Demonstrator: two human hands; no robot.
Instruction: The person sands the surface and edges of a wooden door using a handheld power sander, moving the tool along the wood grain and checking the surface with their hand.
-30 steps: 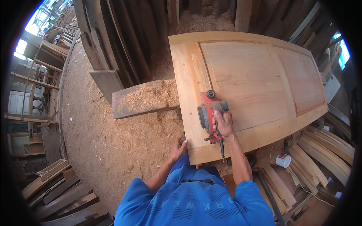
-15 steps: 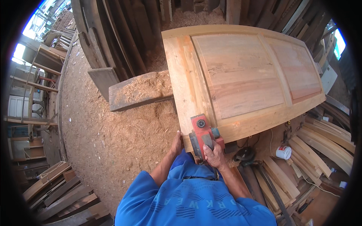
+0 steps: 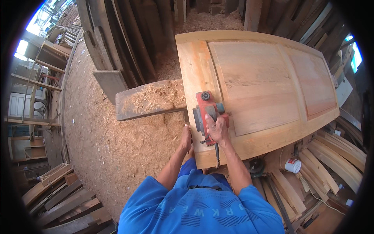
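A pale panelled wooden door (image 3: 261, 93) lies flat in front of me, two framed panels showing on its face. On its near left end sits a red electric hand planer (image 3: 205, 111) with a black knob and a cord trailing toward me. My right hand (image 3: 219, 126) is closed round the planer's handle. At the door's left edge, my left hand (image 3: 186, 137) grips the side, its fingers partly hidden by the wood.
A thick beam (image 3: 152, 101) strewn with shavings juts out left from under the door. Shavings cover the floor (image 3: 117, 148). Dark boards (image 3: 117, 43) lean at the back left. A white bucket (image 3: 293, 165) and stacked planks (image 3: 343, 154) lie to the right.
My right hand has pushed the planer away from me along the door's left end. My left hand has moved slightly farther up the edge. The whole view has shifted a little.
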